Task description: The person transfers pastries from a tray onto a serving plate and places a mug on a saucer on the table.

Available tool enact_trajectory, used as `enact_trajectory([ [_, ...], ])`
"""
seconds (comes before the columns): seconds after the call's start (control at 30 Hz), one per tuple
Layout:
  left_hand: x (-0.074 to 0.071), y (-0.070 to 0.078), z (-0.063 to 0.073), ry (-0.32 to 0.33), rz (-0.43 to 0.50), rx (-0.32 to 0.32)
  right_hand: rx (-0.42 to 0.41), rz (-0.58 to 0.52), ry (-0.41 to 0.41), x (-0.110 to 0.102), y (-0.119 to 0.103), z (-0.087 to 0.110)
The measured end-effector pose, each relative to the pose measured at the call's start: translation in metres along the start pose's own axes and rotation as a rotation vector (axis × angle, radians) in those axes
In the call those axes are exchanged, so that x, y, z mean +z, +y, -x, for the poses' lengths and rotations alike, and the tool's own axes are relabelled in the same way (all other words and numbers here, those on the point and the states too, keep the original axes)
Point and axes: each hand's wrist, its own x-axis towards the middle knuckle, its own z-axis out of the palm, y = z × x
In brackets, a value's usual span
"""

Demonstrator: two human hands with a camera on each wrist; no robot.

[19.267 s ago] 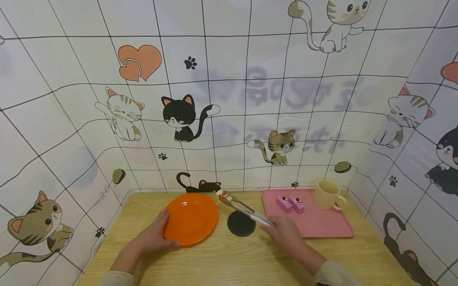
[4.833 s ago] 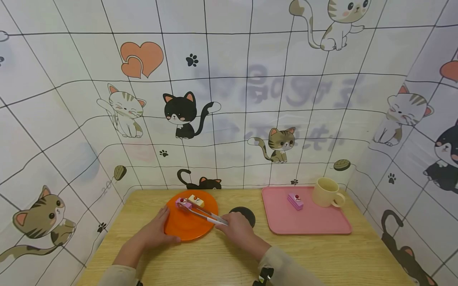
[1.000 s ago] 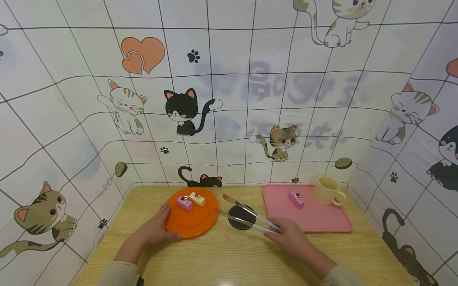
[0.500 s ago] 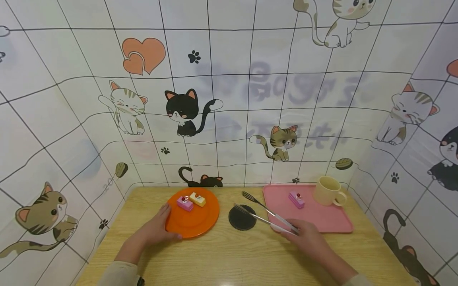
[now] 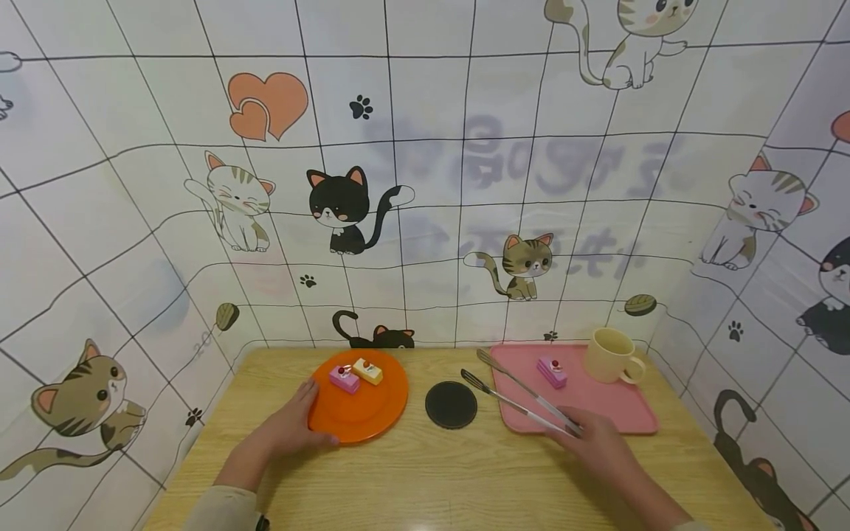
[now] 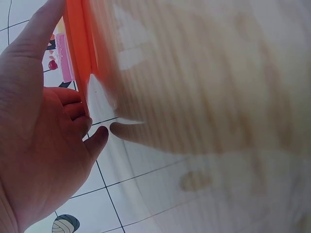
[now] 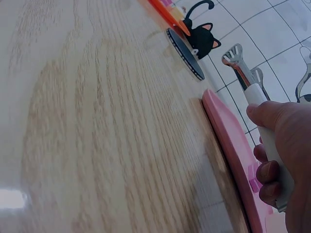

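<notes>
In the head view, my left hand point(image 5: 292, 426) holds the left rim of an orange plate point(image 5: 372, 420), thumb at the near edge. A pink toy cake slice point(image 5: 344, 380) and a yellow toy cake slice point(image 5: 368, 372) sit side by side on this plate. My right hand point(image 5: 600, 442) grips metal tongs point(image 5: 531, 414) by their white handles. Their tips are spread apart with nothing between them, near the left edge of a pink tray point(image 5: 598, 413). Another pink toy cake slice point(image 5: 552, 372) lies on that tray, right of the tips.
A pale yellow mug point(image 5: 607, 355) stands at the tray's back right corner. Between plate and tray lies a round black coaster point(image 5: 451, 405). Cat-patterned sheeting point(image 5: 425, 287) walls in the wooden table point(image 5: 412, 479) at the back and both sides.
One pink cake slice has gone from the tray to the plate beside the yellow one, carried with the tongs. Lately my right hand has moved the spread tongs rightward; my left hand stays put.
</notes>
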Motion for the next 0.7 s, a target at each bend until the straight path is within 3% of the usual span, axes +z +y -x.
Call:
enact_trajectory([
  [0.47, 0.000, 0.003, 0.003, 0.002, 0.011, -0.016, 0.153, 0.091, -0.025, -0.029, 0.023, 0.003],
  [0.7, -0.001, 0.004, 0.003, -0.001, 0.008, -0.021, 0.161, 0.154, 0.005, -0.039, 0.036, 0.002],
])
